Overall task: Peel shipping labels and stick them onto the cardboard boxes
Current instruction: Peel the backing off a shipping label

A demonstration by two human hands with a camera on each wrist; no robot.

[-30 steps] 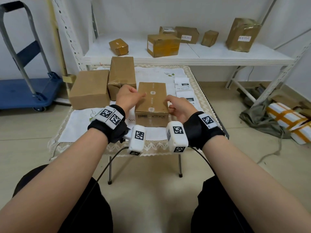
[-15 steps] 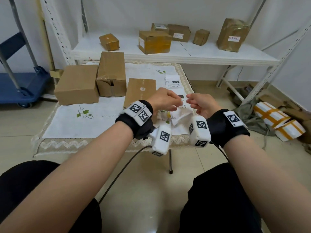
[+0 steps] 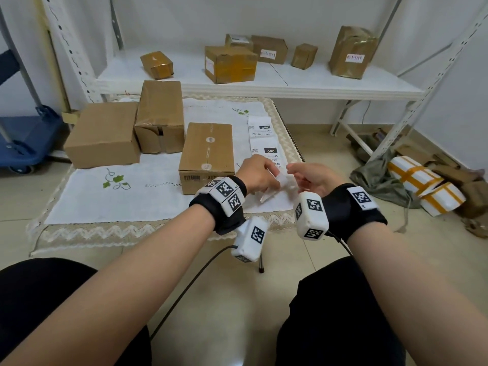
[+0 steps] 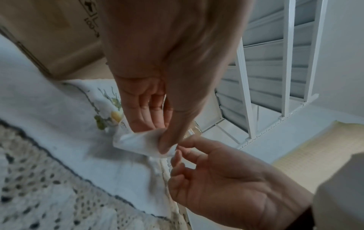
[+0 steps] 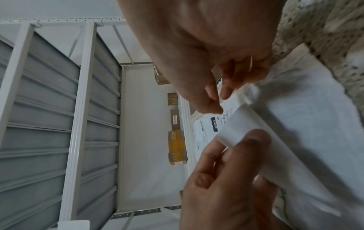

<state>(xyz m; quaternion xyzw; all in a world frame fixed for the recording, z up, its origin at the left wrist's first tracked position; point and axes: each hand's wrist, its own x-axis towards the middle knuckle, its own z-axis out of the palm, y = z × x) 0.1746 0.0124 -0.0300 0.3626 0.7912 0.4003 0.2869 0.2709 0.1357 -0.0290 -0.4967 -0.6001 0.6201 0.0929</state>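
A white shipping label (image 3: 280, 181) hangs just above the table's front right corner, between my two hands. My left hand (image 3: 269, 178) pinches it between thumb and fingers; in the left wrist view the label (image 4: 138, 143) curls under that thumb. My right hand (image 3: 290, 171) picks at the label's (image 5: 242, 124) edge with thumb and index fingertip, as the right wrist view shows of this hand (image 5: 221, 102). A small cardboard box (image 3: 208, 154) stands just left of my hands. More printed labels (image 3: 266, 143) lie in a strip on the cloth behind my hands.
Two larger cardboard boxes (image 3: 103, 133) (image 3: 161, 114) stand at the table's back left. The white cloth (image 3: 132, 196) covers a low table. Behind it a white shelf (image 3: 317, 83) carries several taped boxes, some labelled. A blue cart (image 3: 23, 143) is at left, parcels (image 3: 422, 186) on the floor at right.
Both hands left the small box and moved right. They took up a label from the strip and now hold it between them above the table's front right corner.
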